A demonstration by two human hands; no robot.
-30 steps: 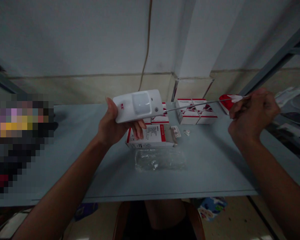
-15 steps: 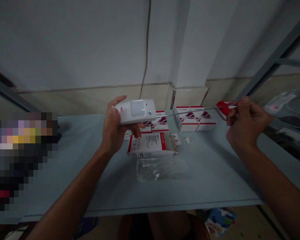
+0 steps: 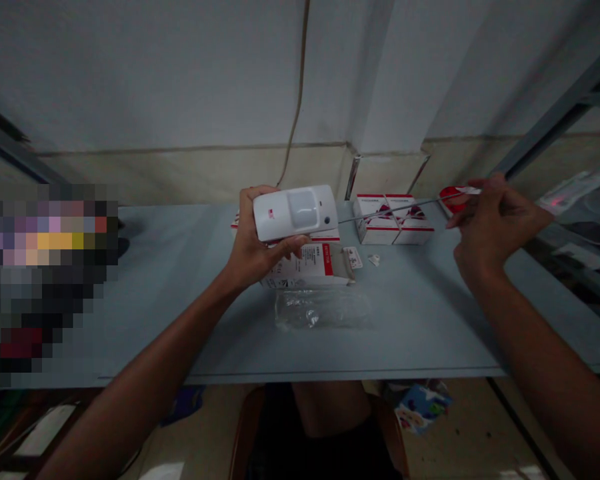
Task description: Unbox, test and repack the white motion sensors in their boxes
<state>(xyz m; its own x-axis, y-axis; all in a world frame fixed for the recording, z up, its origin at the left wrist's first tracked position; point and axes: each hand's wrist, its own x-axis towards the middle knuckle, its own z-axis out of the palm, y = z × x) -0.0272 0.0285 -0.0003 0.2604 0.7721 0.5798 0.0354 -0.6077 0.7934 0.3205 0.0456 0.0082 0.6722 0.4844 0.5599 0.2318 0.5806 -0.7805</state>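
My left hand (image 3: 250, 257) is wrapped round a white motion detector (image 3: 280, 215), held up above the table with its lens window facing me. From the detector's right end a thin metal antenna (image 3: 415, 206) runs out to the right. Its far end is pinched between the fingers of my right hand (image 3: 495, 230), where a small whitish bit also shows. Below the detector lies an opened detector box (image 3: 313, 261), partly covered by my left hand. A clear plastic bag (image 3: 323, 310) lies crumpled in front of that box.
Two white and red boxes (image 3: 395, 220) bound together stand at the back of the table (image 3: 410, 347). A small card (image 3: 353, 258) and a white scrap (image 3: 375, 260) lie near the open box. Behind my right hand is a red item (image 3: 447, 195). A cable (image 3: 294, 120) hangs down the wall.
The detector has shifted right in the view and turned its front more toward me. My left thumb now lies along its lower edge. My right hand still pinches the antenna's end.
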